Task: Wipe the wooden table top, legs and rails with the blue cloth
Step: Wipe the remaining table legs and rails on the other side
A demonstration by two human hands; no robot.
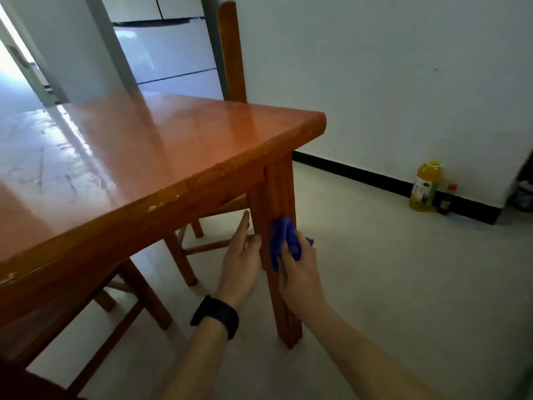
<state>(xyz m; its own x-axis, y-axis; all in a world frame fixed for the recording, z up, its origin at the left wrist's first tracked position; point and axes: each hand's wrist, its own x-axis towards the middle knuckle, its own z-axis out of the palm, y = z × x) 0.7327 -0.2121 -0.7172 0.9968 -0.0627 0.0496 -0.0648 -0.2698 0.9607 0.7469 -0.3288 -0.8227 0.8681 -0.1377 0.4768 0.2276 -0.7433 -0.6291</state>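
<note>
The wooden table (144, 145) has a glossy orange-brown top that fills the left half of the view. Its near corner leg (277, 192) runs down to the floor at the centre. My right hand (300, 272) presses a bunched blue cloth (281, 241) against the front face of that leg, about halfway down. My left hand (240, 258) rests flat on the leg's left side, fingers straight and pointing up, holding nothing. A black watch sits on my left wrist.
Wooden chairs stand under and behind the table (184, 255), one backrest (230, 53) rising past the far edge. A yellow bottle (425, 187) and a small dark bottle (446, 202) stand by the wall's black skirting. A white fridge (170, 53) is behind the table.
</note>
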